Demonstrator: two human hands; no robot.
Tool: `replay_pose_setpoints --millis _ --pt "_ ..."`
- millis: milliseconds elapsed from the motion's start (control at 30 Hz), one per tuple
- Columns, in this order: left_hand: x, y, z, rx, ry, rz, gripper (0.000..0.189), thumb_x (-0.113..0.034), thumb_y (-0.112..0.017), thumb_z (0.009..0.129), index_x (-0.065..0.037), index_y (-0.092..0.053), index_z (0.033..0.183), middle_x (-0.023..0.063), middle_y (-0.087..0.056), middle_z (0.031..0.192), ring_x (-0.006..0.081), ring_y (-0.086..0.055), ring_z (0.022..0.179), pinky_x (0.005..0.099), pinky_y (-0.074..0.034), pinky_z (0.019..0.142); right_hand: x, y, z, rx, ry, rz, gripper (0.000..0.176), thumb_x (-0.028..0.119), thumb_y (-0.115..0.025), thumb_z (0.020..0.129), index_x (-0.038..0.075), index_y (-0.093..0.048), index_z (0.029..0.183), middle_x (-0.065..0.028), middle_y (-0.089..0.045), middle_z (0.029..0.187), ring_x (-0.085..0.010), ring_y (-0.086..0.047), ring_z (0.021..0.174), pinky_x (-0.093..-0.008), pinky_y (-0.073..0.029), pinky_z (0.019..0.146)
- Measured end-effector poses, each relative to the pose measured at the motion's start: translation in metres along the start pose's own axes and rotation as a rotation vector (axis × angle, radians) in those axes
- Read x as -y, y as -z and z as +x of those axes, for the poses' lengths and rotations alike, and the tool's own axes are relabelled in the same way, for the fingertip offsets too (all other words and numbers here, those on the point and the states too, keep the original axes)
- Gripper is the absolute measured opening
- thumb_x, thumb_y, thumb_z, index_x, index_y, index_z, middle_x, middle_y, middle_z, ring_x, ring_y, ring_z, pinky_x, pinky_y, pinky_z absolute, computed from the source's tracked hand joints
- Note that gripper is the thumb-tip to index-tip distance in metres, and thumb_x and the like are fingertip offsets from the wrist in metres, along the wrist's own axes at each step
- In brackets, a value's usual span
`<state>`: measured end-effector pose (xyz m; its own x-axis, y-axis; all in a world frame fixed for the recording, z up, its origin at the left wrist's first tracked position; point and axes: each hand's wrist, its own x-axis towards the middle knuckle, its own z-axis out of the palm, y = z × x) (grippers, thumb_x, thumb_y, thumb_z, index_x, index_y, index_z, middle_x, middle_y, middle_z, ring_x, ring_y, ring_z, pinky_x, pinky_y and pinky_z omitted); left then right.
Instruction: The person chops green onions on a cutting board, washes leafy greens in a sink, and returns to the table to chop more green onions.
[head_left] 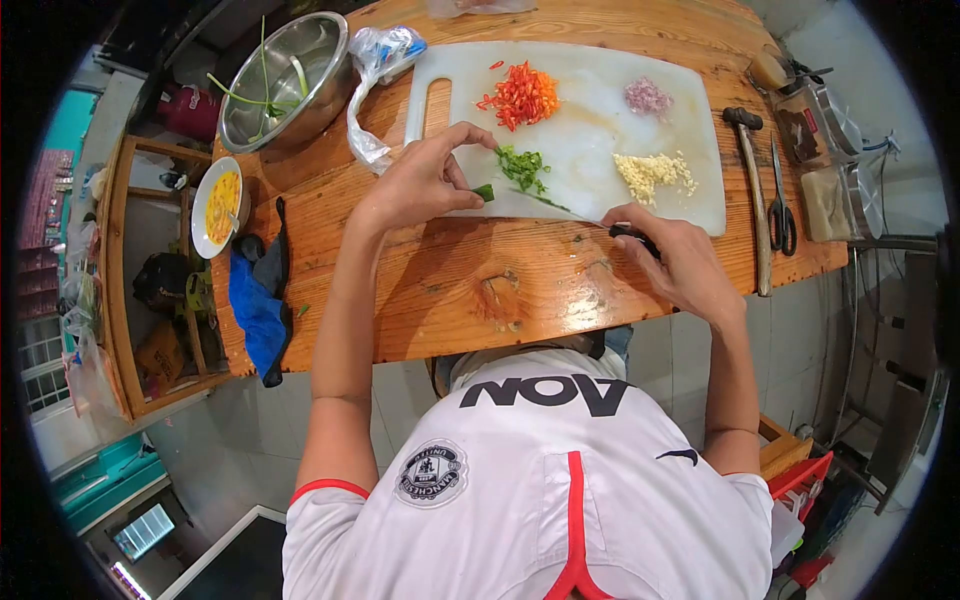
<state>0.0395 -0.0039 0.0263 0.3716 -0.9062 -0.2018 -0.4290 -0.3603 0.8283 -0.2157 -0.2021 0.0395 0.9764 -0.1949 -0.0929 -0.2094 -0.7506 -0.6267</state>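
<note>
A white cutting board [590, 75] lies on the wooden table. My left hand [425, 180] is over its near left edge, its index finger reaching toward the chopped green onion [522, 168]. A short green onion piece [484, 192] sticks out at the thumb tip, seemingly pinched against the curled fingers. My right hand [668, 250] grips the black handle of a knife [632, 236]. Its thin blade points left across the board, with green bits along it. Chopped red chili [520, 97], minced garlic [655, 177] and chopped shallot [648, 98] sit in separate piles.
Left of the board are a steel bowl [285, 85] with green stalks, a plastic bag [375, 75], a white bowl of yellow mixture [222, 205] and a blue cloth [258, 305]. A hammer [752, 190], scissors [782, 215] and containers [828, 200] line the right side.
</note>
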Motion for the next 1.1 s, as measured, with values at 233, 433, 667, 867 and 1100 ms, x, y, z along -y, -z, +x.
replay_pose_setpoints --millis 233,433,667,867,1100 --pt "0.000 -0.009 -0.001 0.009 -0.059 -0.109 0.073 0.005 -0.080 0.068 -0.006 -0.054 0.135 0.0090 -0.056 0.141 0.0099 -0.065 0.084 0.0272 -0.055 0.076 -0.009 -0.007 0.013 -0.154 0.071 -0.087 0.020 0.019 -0.064 0.094 0.014 -0.060 0.113 -0.0134 -0.068 0.085 -0.0344 -0.065 0.079 -0.0440 -0.050 0.067" --pt "-0.053 -0.018 -0.031 -0.044 -0.155 0.153 0.081 0.013 -0.072 0.069 -0.017 -0.053 0.141 0.0122 -0.043 0.152 0.0212 -0.067 0.093 0.0334 -0.056 0.082 -0.002 -0.002 0.015 -0.257 0.096 -0.191 0.023 0.018 -0.069 0.090 0.014 -0.058 0.109 -0.0100 -0.065 0.079 -0.0307 -0.064 0.076 -0.0434 -0.049 0.064" --pt "-0.050 -0.069 -0.029 -0.151 -0.274 0.730 0.095 0.018 -0.061 0.066 -0.022 -0.045 0.151 0.0191 -0.014 0.165 0.0324 -0.066 0.077 0.0412 -0.054 0.072 0.016 -0.010 0.021 -0.345 0.088 -0.242 0.031 0.016 -0.073 0.086 0.012 -0.054 0.110 -0.0096 -0.064 0.077 -0.0293 -0.064 0.075 -0.0421 -0.050 0.062" --pt "-0.046 -0.071 -0.025 -0.176 -0.219 0.817 0.087 0.016 -0.061 0.069 -0.018 -0.049 0.148 0.0200 -0.008 0.167 0.0285 -0.067 0.074 0.0402 -0.050 0.072 0.019 -0.005 0.010 -0.365 0.050 -0.255 0.032 0.015 -0.074 0.085 0.012 -0.054 0.109 -0.0088 -0.065 0.076 -0.0284 -0.065 0.073 -0.0418 -0.050 0.060" --pt "-0.040 -0.064 -0.018 -0.090 -0.130 0.771 0.096 0.020 -0.060 0.063 -0.021 -0.048 0.150 0.0150 -0.013 0.167 0.0342 -0.066 0.083 0.0431 -0.055 0.074 0.007 0.011 -0.018 -0.395 -0.010 -0.250 0.031 0.015 -0.075 0.085 0.012 -0.055 0.109 -0.0096 -0.065 0.074 -0.0283 -0.066 0.071 -0.0407 -0.048 0.059"
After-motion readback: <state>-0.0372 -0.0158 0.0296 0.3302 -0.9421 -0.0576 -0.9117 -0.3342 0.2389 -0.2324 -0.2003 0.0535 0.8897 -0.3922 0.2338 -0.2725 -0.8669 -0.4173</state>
